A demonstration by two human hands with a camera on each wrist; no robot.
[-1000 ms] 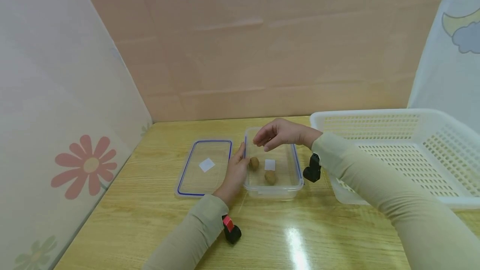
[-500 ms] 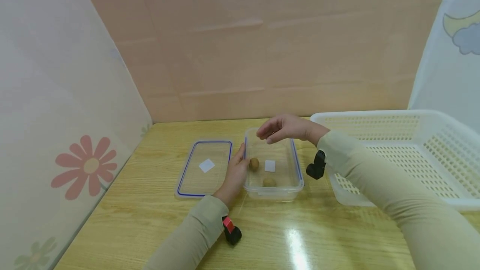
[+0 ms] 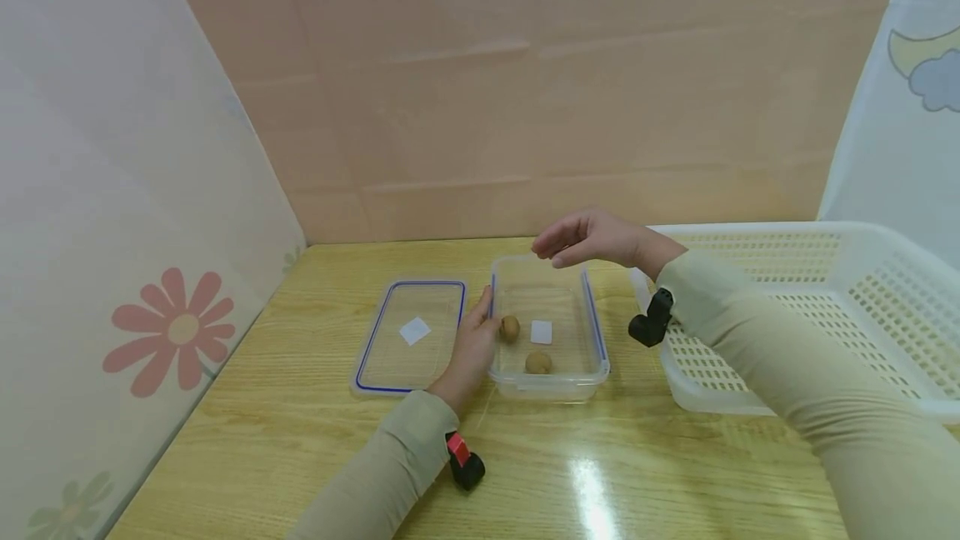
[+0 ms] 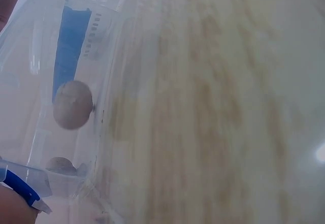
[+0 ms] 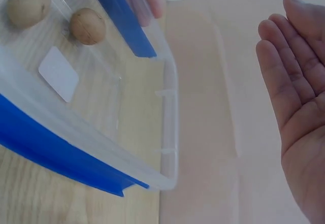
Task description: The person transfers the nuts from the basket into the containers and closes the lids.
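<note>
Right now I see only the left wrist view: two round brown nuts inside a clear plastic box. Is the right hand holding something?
Observer: No. The right hand is empty, with its fingers relaxed, above the far end of the clear plastic box.
Operator: Where is the lid?
Observer: The clear flat lid with a blue rim lies on the wooden table, left of the box and beside the left hand.
Operator: Is anything else inside the box?
Observer: Yes, a small white square sticker lies on its floor.
</note>
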